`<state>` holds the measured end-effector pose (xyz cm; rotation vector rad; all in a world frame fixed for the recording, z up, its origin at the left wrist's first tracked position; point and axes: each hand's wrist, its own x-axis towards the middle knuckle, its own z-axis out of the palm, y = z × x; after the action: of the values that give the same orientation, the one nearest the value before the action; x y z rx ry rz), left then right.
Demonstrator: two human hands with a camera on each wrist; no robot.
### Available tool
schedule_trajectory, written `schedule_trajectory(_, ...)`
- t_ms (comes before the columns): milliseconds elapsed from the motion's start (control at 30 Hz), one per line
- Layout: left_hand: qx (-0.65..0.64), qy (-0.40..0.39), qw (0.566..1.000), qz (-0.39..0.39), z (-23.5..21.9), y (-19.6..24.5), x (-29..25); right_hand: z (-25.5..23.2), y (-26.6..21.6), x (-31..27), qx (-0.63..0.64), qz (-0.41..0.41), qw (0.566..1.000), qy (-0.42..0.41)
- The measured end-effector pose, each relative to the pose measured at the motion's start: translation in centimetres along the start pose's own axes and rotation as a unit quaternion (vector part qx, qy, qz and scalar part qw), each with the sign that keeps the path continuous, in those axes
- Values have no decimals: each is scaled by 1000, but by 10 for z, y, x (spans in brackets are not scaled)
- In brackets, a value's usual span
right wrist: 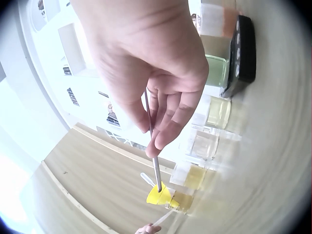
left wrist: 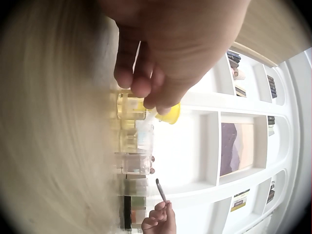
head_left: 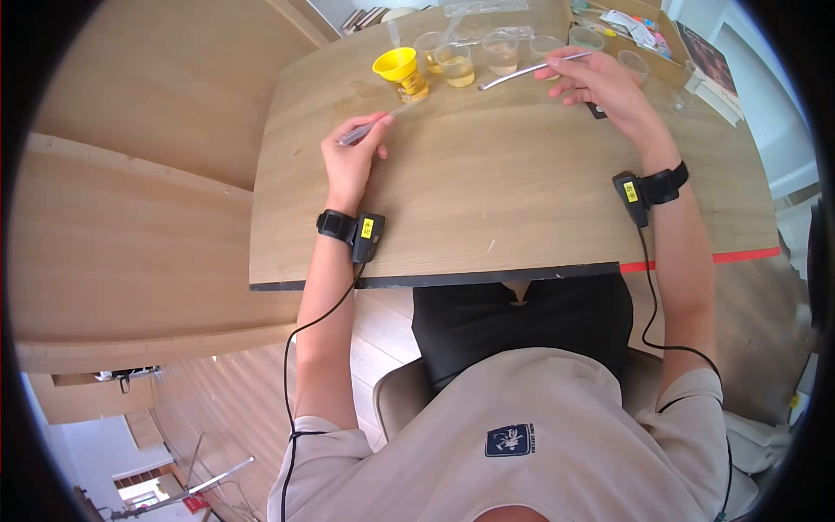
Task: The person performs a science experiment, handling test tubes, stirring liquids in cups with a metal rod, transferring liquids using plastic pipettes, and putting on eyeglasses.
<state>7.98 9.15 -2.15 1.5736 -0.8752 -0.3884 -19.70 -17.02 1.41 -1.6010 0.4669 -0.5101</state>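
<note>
My left hand (head_left: 350, 165) pinches a thin translucent plastic dropper (head_left: 409, 107), its tip pointing toward the cups. A yellow funnel (head_left: 396, 61) sits on a cup of yellow liquid (head_left: 412, 88) just beyond that tip. Over the right side of the table, my right hand (head_left: 609, 91) holds a slender metal rod (head_left: 526, 71) with a small, spoon-like end. The rod points left and overlaps the funnel in the right wrist view. Between thumb and fingers its shaft (right wrist: 156, 170) shows plainly. In the left wrist view, my left fingers (left wrist: 141, 85) partly cover the funnel.
Several clear cups stand along the back, among them one with yellow liquid (head_left: 455, 70) and one with pale liquid (head_left: 500, 57). A black flat object (right wrist: 242, 56) lies near my right hand. At back right are a box (head_left: 665, 65) of small items and books (head_left: 713, 83).
</note>
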Motion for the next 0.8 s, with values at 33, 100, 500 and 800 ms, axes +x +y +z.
schedule_trajectory(33, -23, 25, 999, 18, 1, 5, 0, 0, -1, -2, 7, -11, 1000, -1)
schedule_trajectory(100, -23, 32, 998, 49, 6, 21, 3, 0, -4, -4, 8, -16, 1000, 2)
schedule_trajectory(500, 76, 26, 992, 98, 53, 60, 43, -4, -11, -15, 22, -40, 999, 3)
schedule_trajectory(800, 163, 7, 979, 122, 61, 61, 48, -5, -14, -16, 44, -55, 998, 3)
